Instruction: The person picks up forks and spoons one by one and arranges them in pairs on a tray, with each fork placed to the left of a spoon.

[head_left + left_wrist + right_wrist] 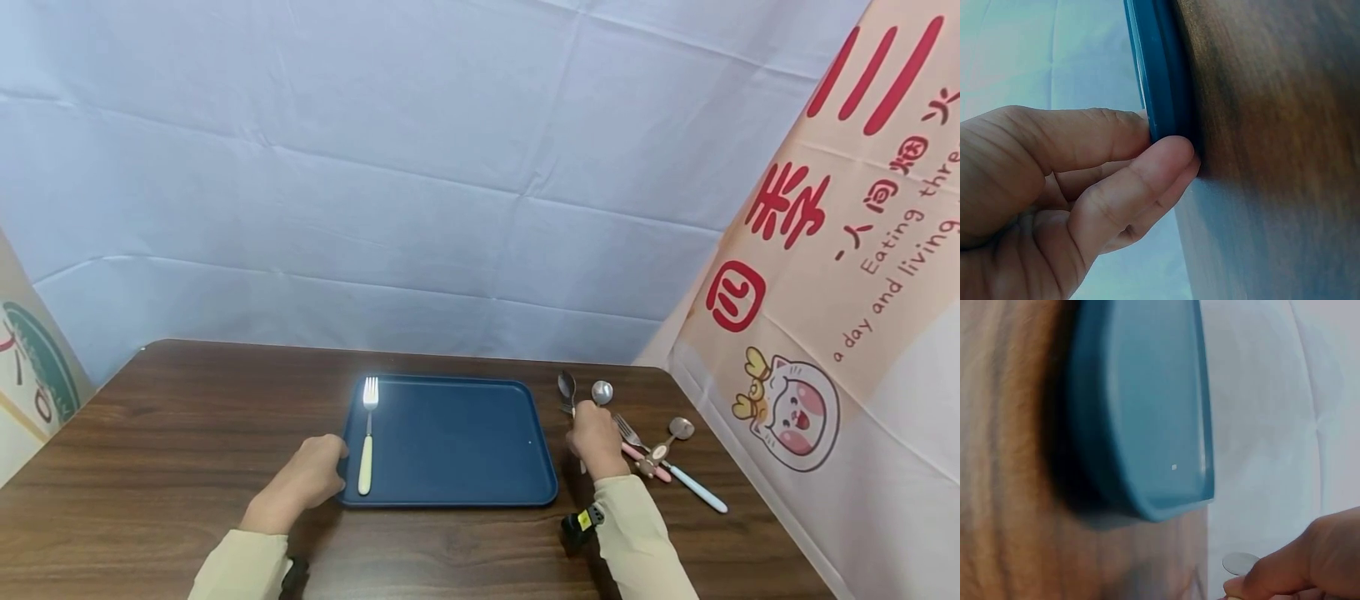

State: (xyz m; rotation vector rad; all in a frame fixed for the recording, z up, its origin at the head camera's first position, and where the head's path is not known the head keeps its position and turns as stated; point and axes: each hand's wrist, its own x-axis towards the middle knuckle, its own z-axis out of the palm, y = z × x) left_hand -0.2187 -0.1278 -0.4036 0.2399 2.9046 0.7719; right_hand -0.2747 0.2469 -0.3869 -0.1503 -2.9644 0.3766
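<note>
A dark blue tray (457, 442) lies on the table, and a fork (366, 462) with a pale yellow handle rests along its left side. My left hand (311, 471) pinches the tray's left edge; in the left wrist view the thumb and fingers (1169, 156) meet around the rim. To the right of the tray, my right hand (596, 437) grips a spoon (567, 385) by its handle, the bowl pointing away. Its handle is mostly hidden by the hand. In the right wrist view a spoon bowl (1240, 562) shows beyond the thumb.
Right of my right hand lie another spoon (602, 392), a fork with a light blue handle (697, 487), a pink handle (662, 473) and a spoon with a brown figure on its handle (658, 454). A white cloth (375, 167) hangs behind the wooden table (187, 417).
</note>
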